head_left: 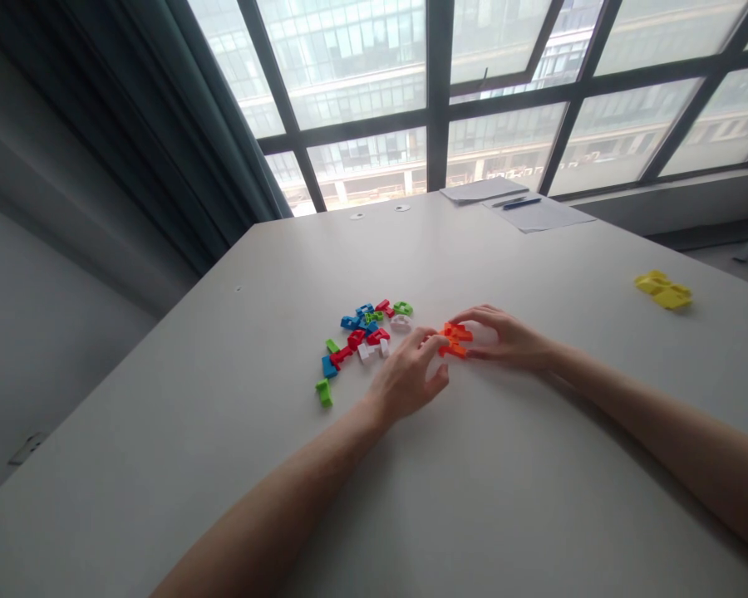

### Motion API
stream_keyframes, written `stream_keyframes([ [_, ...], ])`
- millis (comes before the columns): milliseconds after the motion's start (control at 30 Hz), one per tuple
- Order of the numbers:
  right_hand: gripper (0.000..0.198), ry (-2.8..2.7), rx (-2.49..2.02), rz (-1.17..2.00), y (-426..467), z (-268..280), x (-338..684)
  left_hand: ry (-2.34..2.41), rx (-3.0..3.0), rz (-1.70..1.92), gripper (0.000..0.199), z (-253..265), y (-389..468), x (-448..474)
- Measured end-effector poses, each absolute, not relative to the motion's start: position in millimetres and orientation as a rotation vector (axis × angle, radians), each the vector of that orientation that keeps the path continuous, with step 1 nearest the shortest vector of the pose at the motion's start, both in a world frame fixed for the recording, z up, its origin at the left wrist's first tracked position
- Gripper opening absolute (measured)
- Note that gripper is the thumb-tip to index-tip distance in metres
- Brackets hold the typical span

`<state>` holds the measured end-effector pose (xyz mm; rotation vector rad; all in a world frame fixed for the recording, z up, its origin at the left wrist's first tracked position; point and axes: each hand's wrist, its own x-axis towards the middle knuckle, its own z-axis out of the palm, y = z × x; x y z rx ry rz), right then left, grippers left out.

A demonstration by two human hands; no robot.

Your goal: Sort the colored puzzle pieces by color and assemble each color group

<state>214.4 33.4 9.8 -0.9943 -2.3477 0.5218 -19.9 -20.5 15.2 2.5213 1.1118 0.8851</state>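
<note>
the left hand (pixel 410 375) is loosely spread, thumb well apart from forefinger, with its foremost fingertips at the left edge of the orange plastic pieces (pixel 458 334); whether they press or only brush is unclear. the right hand (pixel 504 336) curves around the same pieces from the opposite side, fingers at their far edge and thumb by their near edge; i cannot tell whether it pinches them. the orange plastic pieces thus lie between the two hands, low over or on the white table (pixel 511 482).

just left of the left hand are white plastic pieces (pixel 366 353), with red plastic pieces (pixel 356 339), blue plastic pieces (pixel 328 366) and green plastic pieces (pixel 324 393) close by them. yellow plastic pieces (pixel 664 291) lie well to the right of the right hand and farther off.

the likeliest trouble is a slip: uneven pressure from the two hands could twist the small orange shapes apart or skid them over the smooth top. a leftward sweep of the left hand's knuckles could also knock the nearby white pieces into their neighbours.
</note>
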Motion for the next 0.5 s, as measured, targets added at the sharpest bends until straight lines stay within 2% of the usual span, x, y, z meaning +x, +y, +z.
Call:
stream_keyframes([
  [200,0.039,-2.358,-0.984,0.468,33.1,7.1,212.4,1.259,2.36,0.928,0.025,14.9,-19.5,-19.6],
  [500,0.038,-2.345,-0.967,0.47,31.6,9.4,213.1,1.225,2.374,0.945,0.025,14.1,-18.0,-19.8],
])
